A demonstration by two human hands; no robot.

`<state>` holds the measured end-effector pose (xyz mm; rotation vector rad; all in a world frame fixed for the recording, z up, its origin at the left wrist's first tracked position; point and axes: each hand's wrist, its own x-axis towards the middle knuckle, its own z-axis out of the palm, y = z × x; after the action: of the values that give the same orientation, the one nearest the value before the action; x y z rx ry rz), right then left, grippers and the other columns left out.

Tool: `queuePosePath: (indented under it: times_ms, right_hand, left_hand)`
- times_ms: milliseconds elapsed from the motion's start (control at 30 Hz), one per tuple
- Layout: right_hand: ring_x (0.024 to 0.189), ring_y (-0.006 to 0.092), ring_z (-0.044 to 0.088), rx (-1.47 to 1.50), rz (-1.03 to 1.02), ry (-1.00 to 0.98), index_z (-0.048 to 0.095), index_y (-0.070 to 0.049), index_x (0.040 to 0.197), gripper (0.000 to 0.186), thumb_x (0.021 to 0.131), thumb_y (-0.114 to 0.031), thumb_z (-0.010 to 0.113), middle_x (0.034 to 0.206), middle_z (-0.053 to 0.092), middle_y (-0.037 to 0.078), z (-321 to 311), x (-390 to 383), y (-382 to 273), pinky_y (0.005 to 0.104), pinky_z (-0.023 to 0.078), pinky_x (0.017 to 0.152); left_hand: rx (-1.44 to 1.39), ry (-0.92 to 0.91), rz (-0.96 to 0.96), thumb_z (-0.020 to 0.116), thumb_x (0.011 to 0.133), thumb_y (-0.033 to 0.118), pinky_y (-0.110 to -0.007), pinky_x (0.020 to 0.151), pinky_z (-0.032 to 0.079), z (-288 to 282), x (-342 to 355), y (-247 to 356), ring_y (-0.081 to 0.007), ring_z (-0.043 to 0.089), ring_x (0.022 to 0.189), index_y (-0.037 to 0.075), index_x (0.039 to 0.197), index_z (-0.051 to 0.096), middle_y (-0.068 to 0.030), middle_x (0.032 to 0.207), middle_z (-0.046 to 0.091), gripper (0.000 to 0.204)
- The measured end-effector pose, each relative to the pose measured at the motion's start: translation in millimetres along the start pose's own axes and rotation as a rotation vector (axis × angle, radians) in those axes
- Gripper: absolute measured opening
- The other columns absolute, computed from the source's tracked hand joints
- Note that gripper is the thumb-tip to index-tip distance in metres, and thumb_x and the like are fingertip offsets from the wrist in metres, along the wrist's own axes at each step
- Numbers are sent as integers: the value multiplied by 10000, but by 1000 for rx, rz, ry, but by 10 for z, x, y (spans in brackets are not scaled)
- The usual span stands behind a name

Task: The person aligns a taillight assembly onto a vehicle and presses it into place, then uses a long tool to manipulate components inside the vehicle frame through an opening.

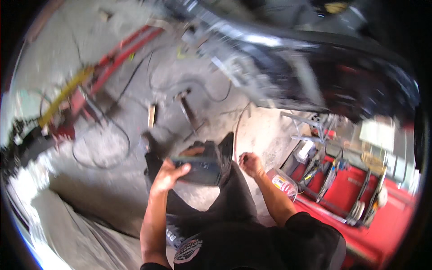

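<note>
My left hand [171, 175] grips a dark, glossy panel-like piece [201, 172] at its left end, with the thumb over the near face; the piece is held low, over my legs, and its right end angles upward. A short distance to the right of it, my right hand [249, 164] is in the air with curled fingers; whether anything small is inside them I cannot tell. Above both hands, a large dark vehicle body part [342, 76] spans the upper right, blurred.
On the concrete floor lie a hammer [185, 108], a wood strip [151, 115] and looping hoses. A red-and-yellow metal rig [103, 72] runs along the left. At right are a metal stand [306, 126], a plastic bucket [281, 184] and a red tool cart [387, 216]. A grey cover [76, 229] lies lower left.
</note>
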<state>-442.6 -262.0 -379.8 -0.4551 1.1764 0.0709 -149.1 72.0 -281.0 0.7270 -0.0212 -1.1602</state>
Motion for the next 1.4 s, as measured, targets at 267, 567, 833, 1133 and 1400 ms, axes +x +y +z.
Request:
queuePosePath:
  times_ms: [267, 567, 833, 1133, 1400]
  right_hand:
    - [703, 135, 524, 17, -297, -35, 590, -99, 1061, 638, 969, -719, 468, 771, 529, 2, 750, -1933, -90, 306, 452, 650]
    - [838, 120, 601, 64, -1059, -218, 453, 41, 1450, 945, 917, -737, 499, 905, 578, -8, 1814, -3611, -1324, 295, 514, 782]
    - [658, 65, 502, -75, -1156, -91, 636, 29, 1248, 809, 942, -712, 520, 819, 591, 7, 1720, -3794, -2206, 234, 367, 538]
    - [563, 64, 331, -140, -1079, -217, 541, -104, 800, 499, 1046, -537, 512, 669, 342, -63, 1720, -3673, -2990, 249, 345, 530]
    - [568, 65, 329, -139, -1153, -104, 473, -147, 749, 479, 1055, -513, 509, 666, 344, -67, 1862, -3560, -3262, 252, 364, 541]
  left_hand:
    - [26, -239, -84, 820, 831, 433, -383, 991, 525, 1778, -585, 1577, -262, 661, 1155, -142, 1395, 502, -215, 1264, 671, 866]
    - [180, -449, 74, 783, 884, 410, -371, 1009, 498, 2527, 407, 2160, -264, 623, 1191, 13, 1365, 556, -216, 1509, 468, 663]
    - [249, -90, 220, 686, 986, 209, -429, 1024, 490, 3310, 807, 2077, -256, 578, 1218, 125, 1538, 348, -142, 1340, 597, 653]
    - [134, -30, 267, 506, 1076, 220, -532, 974, 551, 3612, 1019, 1826, -315, 583, 1259, 183, 1593, 269, -114, 1438, 526, 570]
    - [217, 57, 273, 453, 1071, 462, -537, 1048, 470, 3853, 1209, 1897, -324, 582, 1262, 85, 1414, 511, -132, 1380, 599, 513]
